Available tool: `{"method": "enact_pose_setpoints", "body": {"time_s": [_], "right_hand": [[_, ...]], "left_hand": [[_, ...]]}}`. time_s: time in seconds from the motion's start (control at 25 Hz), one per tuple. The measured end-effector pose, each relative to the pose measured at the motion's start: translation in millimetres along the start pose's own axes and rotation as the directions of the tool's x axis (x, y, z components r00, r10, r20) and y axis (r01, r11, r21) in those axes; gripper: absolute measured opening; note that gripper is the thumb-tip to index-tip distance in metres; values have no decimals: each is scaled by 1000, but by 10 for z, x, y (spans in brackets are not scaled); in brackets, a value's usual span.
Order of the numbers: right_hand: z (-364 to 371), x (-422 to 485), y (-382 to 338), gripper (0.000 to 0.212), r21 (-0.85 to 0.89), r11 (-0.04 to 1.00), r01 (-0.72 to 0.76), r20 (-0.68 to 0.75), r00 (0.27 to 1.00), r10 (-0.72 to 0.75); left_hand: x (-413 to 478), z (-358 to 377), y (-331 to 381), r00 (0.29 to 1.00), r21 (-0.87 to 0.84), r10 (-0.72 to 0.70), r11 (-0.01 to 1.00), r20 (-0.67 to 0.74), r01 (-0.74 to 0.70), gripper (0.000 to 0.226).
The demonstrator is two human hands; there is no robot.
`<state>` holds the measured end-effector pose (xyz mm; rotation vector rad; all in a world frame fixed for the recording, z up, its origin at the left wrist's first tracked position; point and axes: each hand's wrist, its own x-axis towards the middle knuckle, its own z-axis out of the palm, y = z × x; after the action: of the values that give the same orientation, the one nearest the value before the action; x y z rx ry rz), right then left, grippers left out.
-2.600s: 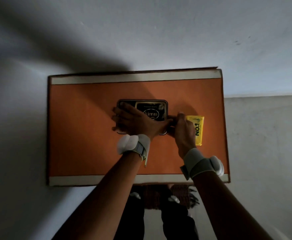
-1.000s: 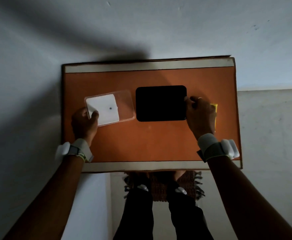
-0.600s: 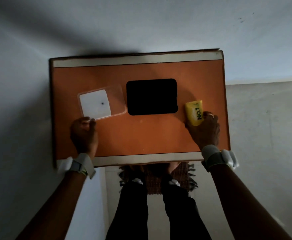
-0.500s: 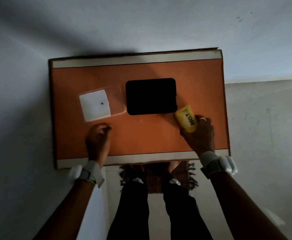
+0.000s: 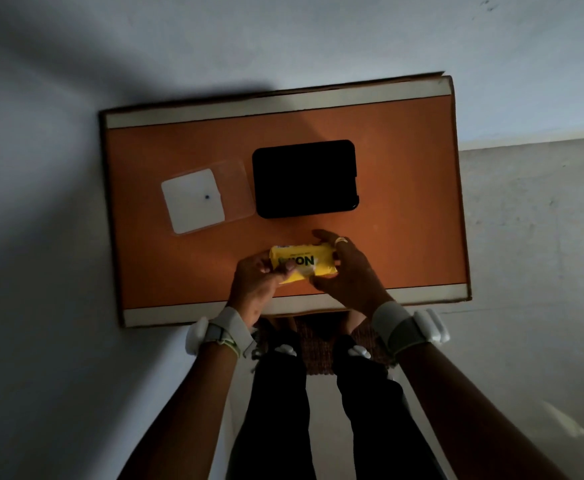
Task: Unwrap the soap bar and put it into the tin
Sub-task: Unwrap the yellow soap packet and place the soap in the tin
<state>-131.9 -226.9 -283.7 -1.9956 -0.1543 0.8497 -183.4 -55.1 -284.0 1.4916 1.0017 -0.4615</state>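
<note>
A yellow wrapped soap bar (image 5: 303, 263) is held between both hands above the near middle of the orange table top (image 5: 404, 237). My left hand (image 5: 255, 289) grips its left end, thumb on the wrapper's front. My right hand (image 5: 347, 275) cups its right end, fingers curled over the top. The wrapper is still around the bar. The open black tin (image 5: 305, 178) lies behind the hands, its inside dark. The tin's lid (image 5: 207, 196), upside down with a white square inside, lies to the left of the tin.
The table is a small low board with pale strips along its far and near edges (image 5: 283, 311). Grey wall and floor surround it. My legs (image 5: 280, 410) and a woven mat are under the near edge.
My right hand brought the soap from the tin's right side to the near middle. My left hand left the lid and took hold of the soap's left end.
</note>
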Motion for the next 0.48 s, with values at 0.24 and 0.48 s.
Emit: {"method": "enact_pose_setpoints", "body": {"time_s": [0.24, 0.48], "right_hand": [[-133, 59, 39, 40, 295, 931, -214, 7, 975, 222], [-204, 31, 128, 28, 474, 849, -234, -73, 950, 302]], "left_hand": [[-14, 69, 28, 993, -54, -16, 999, -119, 9, 10], [27, 61, 80, 991, -142, -21, 990, -135, 1, 13]]}}
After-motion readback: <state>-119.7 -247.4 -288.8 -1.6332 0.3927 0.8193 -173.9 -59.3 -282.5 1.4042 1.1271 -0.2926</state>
